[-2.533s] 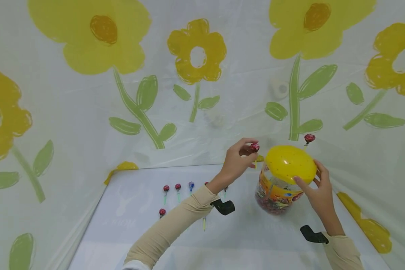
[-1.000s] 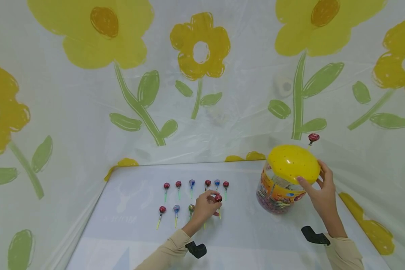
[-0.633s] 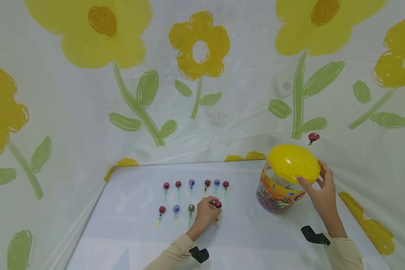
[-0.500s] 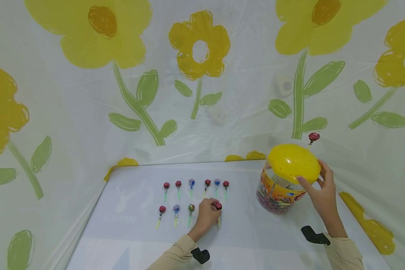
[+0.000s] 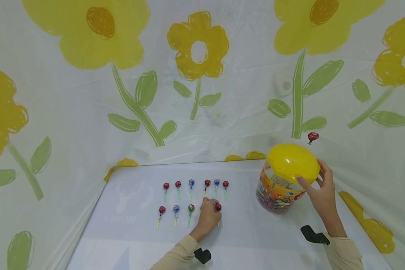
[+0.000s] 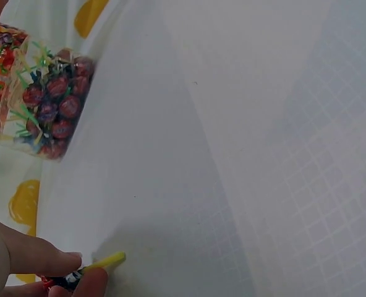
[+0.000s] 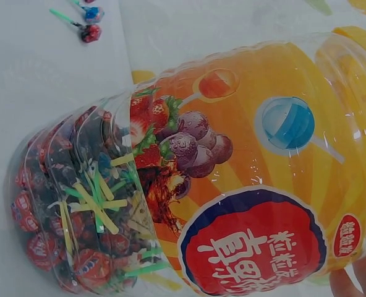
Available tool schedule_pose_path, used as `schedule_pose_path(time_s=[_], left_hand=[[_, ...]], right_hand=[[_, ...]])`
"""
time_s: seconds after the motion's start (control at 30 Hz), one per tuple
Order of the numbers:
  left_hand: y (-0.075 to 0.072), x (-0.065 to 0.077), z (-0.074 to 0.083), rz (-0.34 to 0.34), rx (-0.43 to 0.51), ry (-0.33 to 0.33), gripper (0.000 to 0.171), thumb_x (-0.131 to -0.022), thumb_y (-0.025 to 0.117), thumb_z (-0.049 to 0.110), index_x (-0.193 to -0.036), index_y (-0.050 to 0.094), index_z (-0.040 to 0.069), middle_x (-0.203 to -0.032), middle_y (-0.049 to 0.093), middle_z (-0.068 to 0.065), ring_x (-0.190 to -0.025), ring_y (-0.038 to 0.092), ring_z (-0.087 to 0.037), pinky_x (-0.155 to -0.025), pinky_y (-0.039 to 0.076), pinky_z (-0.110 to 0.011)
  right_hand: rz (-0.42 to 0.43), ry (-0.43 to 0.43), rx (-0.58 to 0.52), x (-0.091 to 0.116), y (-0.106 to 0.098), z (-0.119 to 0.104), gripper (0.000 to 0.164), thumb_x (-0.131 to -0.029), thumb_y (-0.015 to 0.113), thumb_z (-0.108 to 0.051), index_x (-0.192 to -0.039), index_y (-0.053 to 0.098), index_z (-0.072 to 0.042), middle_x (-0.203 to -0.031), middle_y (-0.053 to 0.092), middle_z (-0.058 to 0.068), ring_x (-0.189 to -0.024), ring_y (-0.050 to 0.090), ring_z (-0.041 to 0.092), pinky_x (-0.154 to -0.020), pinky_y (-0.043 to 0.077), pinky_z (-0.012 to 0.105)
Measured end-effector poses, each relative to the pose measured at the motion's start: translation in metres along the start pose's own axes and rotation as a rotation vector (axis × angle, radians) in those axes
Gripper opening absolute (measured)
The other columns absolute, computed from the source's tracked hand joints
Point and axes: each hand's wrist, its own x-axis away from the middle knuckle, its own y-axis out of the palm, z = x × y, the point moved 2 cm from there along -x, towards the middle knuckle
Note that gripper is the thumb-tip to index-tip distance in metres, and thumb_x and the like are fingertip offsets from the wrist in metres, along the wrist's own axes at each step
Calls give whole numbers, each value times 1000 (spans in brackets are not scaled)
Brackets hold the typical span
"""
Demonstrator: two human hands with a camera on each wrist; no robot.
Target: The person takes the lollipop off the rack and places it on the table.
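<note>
In the head view my left hand [image 5: 208,218] is low over the white table, at the right end of the nearer row of lollipops. Its thumb and fingers pinch a red-wrapped lollipop [image 5: 218,207]; in the left wrist view the yellow stick [image 6: 112,259] pokes out past the fingertips. My right hand [image 5: 325,198] grips the yellow domed lid [image 5: 291,164] on a clear candy jar [image 5: 273,193], thumb in front and fingers round the far side. Through the jar's wall, the right wrist view shows many wrapped lollipops [image 7: 44,247] below an orange fruit-printed label [image 7: 257,130].
Several lollipops [image 5: 191,183] lie in a farther row on the table [image 5: 121,225]. More, including a blue-wrapped lollipop [image 5: 176,208], make up the nearer row. Another red lollipop [image 5: 312,136] stands up behind the lid. A flower-printed sheet [image 5: 243,105] hangs behind the table.
My left hand has carried the red lollipop from beside the jar leftward and down to the nearer row, moving only slightly in the last half second. My right hand keeps its grip on the lid.
</note>
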Motion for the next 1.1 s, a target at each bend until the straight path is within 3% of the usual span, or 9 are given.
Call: schedule_pose_path(time_s=[0.23, 0.5, 0.8, 0.93, 1.1], left_hand=[[-8, -1, 4, -51, 9, -31, 37, -69, 73, -6, -104, 63, -10, -88, 49, -11, -72, 46, -13, -59, 43, -22], [-31, -15, 18, -61, 124, 38, 33, -74, 69, -2, -106, 63, -8, -94, 54, -20, -74, 56, -18, -58, 46, -22], [-53, -40, 56, -99, 351, 30, 25, -81, 65, -2, -106, 63, 0, -96, 58, -13, -84, 61, -23, -57, 55, -25], [-59, -52, 79, -99, 364, 51, 23, -82, 66, 3, -105, 65, 4, -95, 60, -7, -85, 61, -19, -63, 54, -24], [-60, -68, 110, -90, 373, 123, 23, -83, 67, 5, -106, 65, 5, -95, 63, -5, -85, 62, -16, -64, 54, -23]], right_hand=[[4, -2, -4, 0, 0, 0, 78, -89, 67, -19, -150, 19, -18, -150, 23, 7, -135, 25, 24, -108, 27, 21], [5, -6, -4, 0, 1, 0, 77, -89, 67, -20, -150, 19, -20, -151, 23, 6, -135, 25, 24, -109, 27, 24], [-1, 7, -4, 3, -2, 0, 78, -89, 66, -21, -150, 18, -19, -151, 23, 7, -135, 25, 25, -109, 26, 23], [5, 8, -6, 3, -2, 0, 77, -89, 66, -20, -150, 19, -20, -151, 24, 7, -135, 25, 24, -108, 27, 22], [1, 1, -5, 2, -3, -1, 77, -89, 66, -20, -150, 20, -20, -151, 24, 7, -135, 25, 25, -106, 27, 19]])
